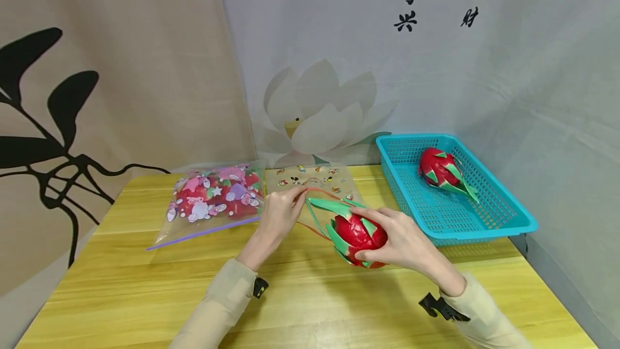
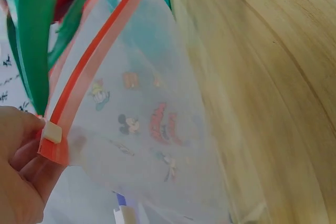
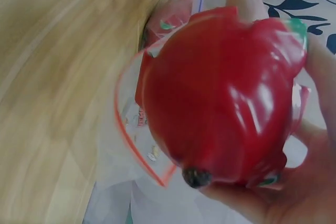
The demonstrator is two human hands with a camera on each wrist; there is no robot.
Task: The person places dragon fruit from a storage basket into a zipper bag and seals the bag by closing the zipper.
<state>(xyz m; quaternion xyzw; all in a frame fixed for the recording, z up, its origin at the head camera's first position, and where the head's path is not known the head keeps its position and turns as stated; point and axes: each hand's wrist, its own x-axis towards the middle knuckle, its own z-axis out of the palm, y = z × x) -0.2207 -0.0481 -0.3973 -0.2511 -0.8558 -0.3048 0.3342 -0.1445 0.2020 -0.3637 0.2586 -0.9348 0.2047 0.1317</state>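
My right hand (image 1: 407, 238) grips a red dragon fruit (image 1: 360, 233) with green leaf tips, fingers over its top and thumb on the near side. My left hand (image 1: 281, 211) pinches the corner of a clear zip bag (image 2: 142, 114) beside its white slider (image 2: 52, 132). Orange zip edges mark the bag's mouth, which stands parted, and small cartoon figures are printed on its side. The fruit's leaves point left and overlap the bag's mouth in the head view. In the right wrist view, the fruit's rounded red end hides much of the opening.
On the left of the wooden table (image 1: 121, 284) lies a filled zip bag (image 1: 215, 193) with a purple zip edge and red-and-green contents. A blue basket (image 1: 484, 230) stands at the right, with another dragon fruit (image 1: 443, 171) inside. Printed curtains (image 1: 310, 42) hang behind.
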